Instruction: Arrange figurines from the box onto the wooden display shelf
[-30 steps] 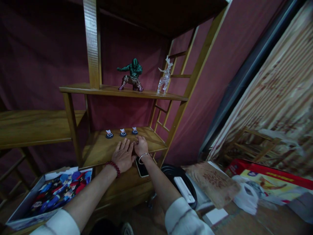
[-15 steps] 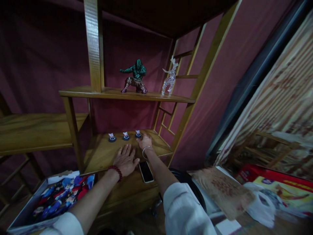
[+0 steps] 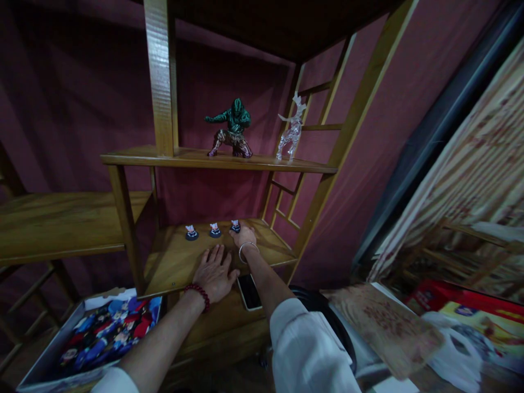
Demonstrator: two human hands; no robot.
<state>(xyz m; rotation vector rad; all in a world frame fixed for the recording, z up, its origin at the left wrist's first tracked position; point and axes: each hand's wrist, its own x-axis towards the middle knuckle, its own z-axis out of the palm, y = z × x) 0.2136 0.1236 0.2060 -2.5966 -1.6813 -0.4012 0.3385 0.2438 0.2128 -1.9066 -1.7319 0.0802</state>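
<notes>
Three small figurines with white heads and dark round bases stand in a row on the lower wooden shelf (image 3: 176, 262): a left figurine (image 3: 191, 232), a middle figurine (image 3: 215, 230) and a right figurine (image 3: 234, 225). My right hand (image 3: 245, 237), with a pale bangle at the wrist, is closed at the base of the right figurine; its fingertips are partly hidden. My left hand (image 3: 215, 273), wearing a red bead bracelet, lies flat with fingers spread on the shelf's front part. Between my wrists, a phone (image 3: 249, 293) with a dark screen rests below the shelf edge.
A box (image 3: 49, 349) full of colourful small figures sits at the lower left. On the upper shelf (image 3: 180, 158) stand a green crouching statue (image 3: 235, 123) and a clear deer figure (image 3: 291, 131). A wooden post (image 3: 161, 82) rises at left. A white plastic bag (image 3: 454, 344) lies at right.
The whole view has shifted slightly, so everything appears a little further right. My right hand stays at the right figurine, and my left hand remains flat on the shelf.
</notes>
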